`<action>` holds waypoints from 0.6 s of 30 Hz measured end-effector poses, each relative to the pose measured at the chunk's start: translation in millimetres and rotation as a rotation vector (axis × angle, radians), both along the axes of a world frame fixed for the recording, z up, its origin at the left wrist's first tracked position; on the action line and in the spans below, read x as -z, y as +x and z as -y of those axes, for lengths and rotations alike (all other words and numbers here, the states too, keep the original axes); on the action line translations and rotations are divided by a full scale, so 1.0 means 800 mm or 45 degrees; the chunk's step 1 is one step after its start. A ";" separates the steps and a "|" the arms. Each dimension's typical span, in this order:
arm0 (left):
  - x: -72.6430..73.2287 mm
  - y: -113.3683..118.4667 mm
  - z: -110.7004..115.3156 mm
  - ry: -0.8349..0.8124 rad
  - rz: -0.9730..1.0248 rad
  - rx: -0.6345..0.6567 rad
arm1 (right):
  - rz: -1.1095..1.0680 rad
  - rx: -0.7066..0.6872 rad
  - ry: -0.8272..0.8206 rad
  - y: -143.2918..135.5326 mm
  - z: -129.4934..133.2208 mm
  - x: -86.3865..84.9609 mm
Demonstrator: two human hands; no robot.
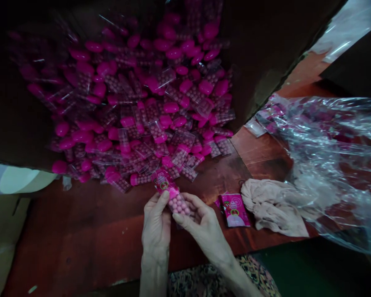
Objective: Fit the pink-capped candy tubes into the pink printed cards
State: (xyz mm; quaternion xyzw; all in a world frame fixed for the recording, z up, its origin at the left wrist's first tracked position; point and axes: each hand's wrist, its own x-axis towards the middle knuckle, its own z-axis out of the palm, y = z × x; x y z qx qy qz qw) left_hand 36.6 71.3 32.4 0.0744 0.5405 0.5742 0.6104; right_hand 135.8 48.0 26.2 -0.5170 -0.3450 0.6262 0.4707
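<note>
Near the table's front edge, my left hand [156, 220] pinches a pink printed sleeve [163, 181] at the top end of a clear candy box [179, 205]. Round pale pink candies show through the box's wall. My right hand [204, 225] is closed around the lower part of this same box, thumb across its front. Just beyond my fingers lies a large heap of similar candy boxes [154, 132] with bright pink caps. To the right of my right hand is a flat stack of pink printed sleeves [235, 210].
A large dark carton [250, 74] stands open around the heap. On the right, a crumpled beige cloth [275, 206] lies against a clear plastic bag [334, 161] with pink printed pieces under it. A pale round container [27, 180] is at the left, past the reddish table [80, 231].
</note>
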 end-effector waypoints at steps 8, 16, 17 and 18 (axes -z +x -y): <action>0.000 0.022 0.009 -0.001 0.019 0.105 | 0.062 0.150 -0.020 -0.003 0.007 0.009; 0.002 0.009 0.007 0.045 -0.112 0.106 | 0.121 0.008 0.010 0.002 0.004 0.006; 0.002 0.008 0.007 0.032 -0.136 0.102 | 0.120 0.012 0.006 0.002 0.004 0.004; 0.001 0.008 0.007 0.026 -0.147 0.103 | 0.097 0.026 -0.008 0.002 0.004 0.003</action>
